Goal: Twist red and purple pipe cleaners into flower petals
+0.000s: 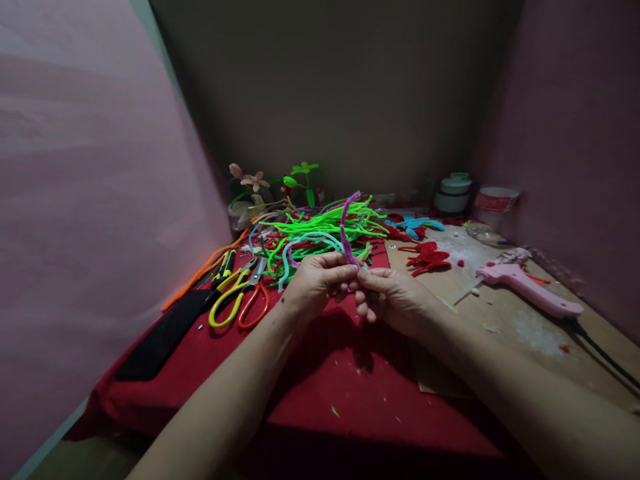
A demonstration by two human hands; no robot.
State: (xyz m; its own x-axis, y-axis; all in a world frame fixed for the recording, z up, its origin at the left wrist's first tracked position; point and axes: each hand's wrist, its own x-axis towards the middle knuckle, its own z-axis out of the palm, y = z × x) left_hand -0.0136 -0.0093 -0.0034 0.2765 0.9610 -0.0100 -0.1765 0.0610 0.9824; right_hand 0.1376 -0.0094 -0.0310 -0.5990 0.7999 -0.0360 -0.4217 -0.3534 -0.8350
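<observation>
A purple pipe cleaner (pixel 345 233) stands up from between my two hands, its upper end bending to the right. My left hand (pixel 327 273) pinches it near its lower part with thumb and forefinger. Close beside, my right hand (pixel 393 293) grips the lower end, its fingertips almost touching the left ones. The fingers hide how the bottom of the stem is bent. Behind the hands lies a heap of bright green pipe cleaners (pixel 320 223), with light blue pipe cleaners (pixel 313 237) curving over its front.
Left on the red cloth (pixel 310 407) are red-and-yellow-handled scissors (pixel 254 300), yellow pliers (pixel 225 283) and a black flat object (pixel 165 340). Right, a pink glue gun (pixel 533 287) rests on a board (pixel 490 340) near red pipe-cleaner shapes (pixel 427 257). Fuzzy flowers (pixel 304 170) stand behind.
</observation>
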